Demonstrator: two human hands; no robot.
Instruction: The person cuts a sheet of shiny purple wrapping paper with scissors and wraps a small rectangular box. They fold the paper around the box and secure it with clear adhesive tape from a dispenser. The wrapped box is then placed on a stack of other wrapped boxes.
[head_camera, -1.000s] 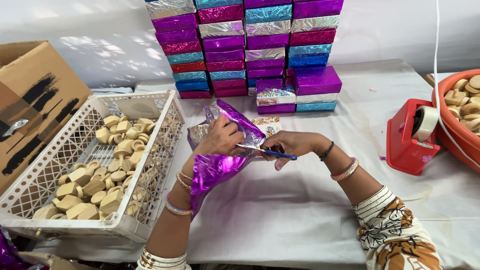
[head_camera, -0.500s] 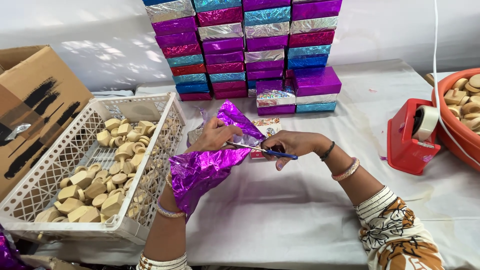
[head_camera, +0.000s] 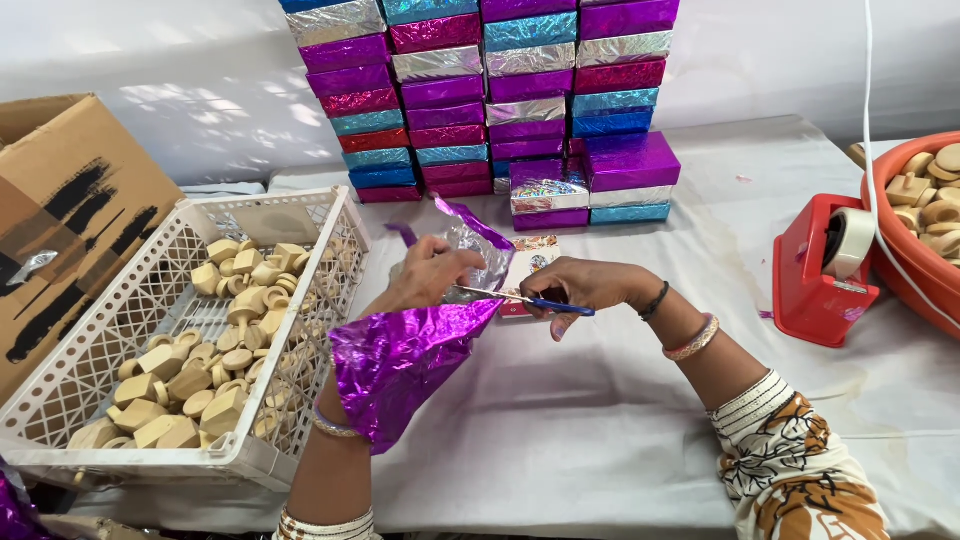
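My left hand pinches a sheet of shiny purple foil paper that hangs crumpled over my left forearm. In my right hand are blue-handled scissors, their blades pointing left into the foil's upper edge, just below my left fingers. A loose flap of the foil, silver on its back, rises behind my left hand. Under the scissors a small flat box with a printed lid lies on the white tablecloth.
A white plastic crate of pale wooden pieces stands at left, a cardboard box behind it. Foil-wrapped boxes are stacked at the back. A red tape dispenser and an orange tub of wooden pieces sit at right.
The foil sheet has slid lower and toward me over my left forearm. The scissors have worked further left into it. Both hands stay at the same spot.
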